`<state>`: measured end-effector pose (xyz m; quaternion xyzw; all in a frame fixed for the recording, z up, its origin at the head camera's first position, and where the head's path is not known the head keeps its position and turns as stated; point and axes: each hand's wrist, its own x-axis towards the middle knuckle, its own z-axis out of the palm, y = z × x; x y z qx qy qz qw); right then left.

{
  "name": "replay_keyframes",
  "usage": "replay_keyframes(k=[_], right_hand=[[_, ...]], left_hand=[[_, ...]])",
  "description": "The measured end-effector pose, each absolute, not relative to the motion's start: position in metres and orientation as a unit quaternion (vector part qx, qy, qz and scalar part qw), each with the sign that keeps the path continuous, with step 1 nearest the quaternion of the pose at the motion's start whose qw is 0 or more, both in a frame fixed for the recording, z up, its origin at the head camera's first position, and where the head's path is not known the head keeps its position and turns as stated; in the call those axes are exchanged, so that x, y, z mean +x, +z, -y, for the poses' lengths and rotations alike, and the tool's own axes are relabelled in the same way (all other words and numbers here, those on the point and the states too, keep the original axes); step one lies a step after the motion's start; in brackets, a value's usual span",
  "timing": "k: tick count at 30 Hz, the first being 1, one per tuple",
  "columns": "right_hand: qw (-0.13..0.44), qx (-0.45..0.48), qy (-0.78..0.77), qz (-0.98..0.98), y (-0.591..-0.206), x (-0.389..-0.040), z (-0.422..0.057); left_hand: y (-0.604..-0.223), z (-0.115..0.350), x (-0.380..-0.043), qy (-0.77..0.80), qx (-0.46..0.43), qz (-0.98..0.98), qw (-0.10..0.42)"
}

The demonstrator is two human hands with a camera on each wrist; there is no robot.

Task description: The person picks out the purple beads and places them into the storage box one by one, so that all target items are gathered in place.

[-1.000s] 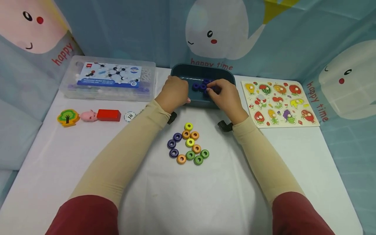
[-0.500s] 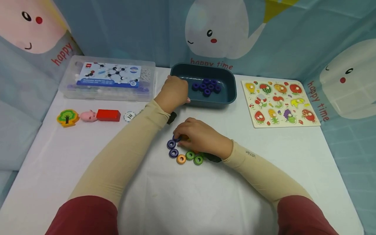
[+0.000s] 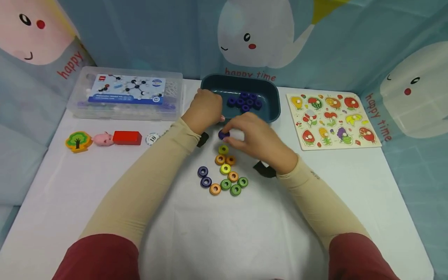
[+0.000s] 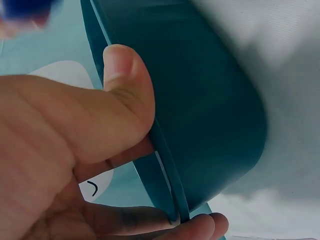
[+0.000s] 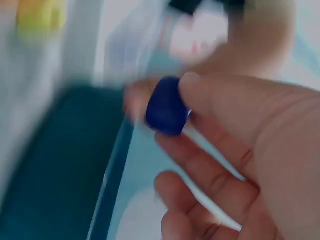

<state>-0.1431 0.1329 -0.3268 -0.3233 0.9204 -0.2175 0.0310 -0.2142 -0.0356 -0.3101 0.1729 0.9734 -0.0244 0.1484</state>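
My left hand (image 3: pixel 205 111) grips the left end of a dark teal bin (image 3: pixel 229 88); in the left wrist view the thumb (image 4: pixel 130 85) presses outside the bin wall (image 4: pixel 210 115), with fingers over the rim. Several purple ring beads (image 3: pixel 246 102) lie inside the bin. My right hand (image 3: pixel 262 142) pinches a purple ring bead (image 3: pixel 223 135) between thumb and index finger, just in front of the bin. In the right wrist view this bead (image 5: pixel 167 106) looks dark blue and the background is blurred. Below the hands, yellow, orange, green and purple ring beads form a loop on the white table.
To the left stand a clear molecular model kit box (image 3: pixel 126 95), a tree piece (image 3: pixel 78 141), a pink pig (image 3: pixel 103 139), a red block (image 3: pixel 127 138) and a chip marked 10 (image 3: pixel 152 139). A fruit puzzle board (image 3: pixel 334 121) lies at the right.
My right hand went from the bin to the loop, took its top purple bead, and moved back up toward the bin with it. My left hand stayed on the bin.
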Motion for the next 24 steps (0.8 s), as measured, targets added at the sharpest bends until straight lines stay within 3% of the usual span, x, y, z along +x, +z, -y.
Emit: replay_keyframes(k=[3, 8, 16, 24], right_hand=[[0.021, -0.218, -0.226, -0.949, -0.322, -0.171, -0.156], [0.055, -0.08, -0.2, -0.975, -0.339, -0.213, -0.179], [0.071, -0.052, -0.177, -0.98, -0.356, -0.239, -0.17], [0.062, -0.03, -0.205, -0.976, -0.364, -0.241, -0.168]], left_hand=[[-0.309, 0.036, -0.214, -0.028, 0.176, -0.972, 0.151], [-0.307, 0.035, -0.213, -0.042, 0.185, -0.97, 0.153], [-0.308, 0.035, -0.212, -0.043, 0.192, -0.971, 0.135], [-0.308, 0.035, -0.212, -0.05, 0.196, -0.969, 0.139]])
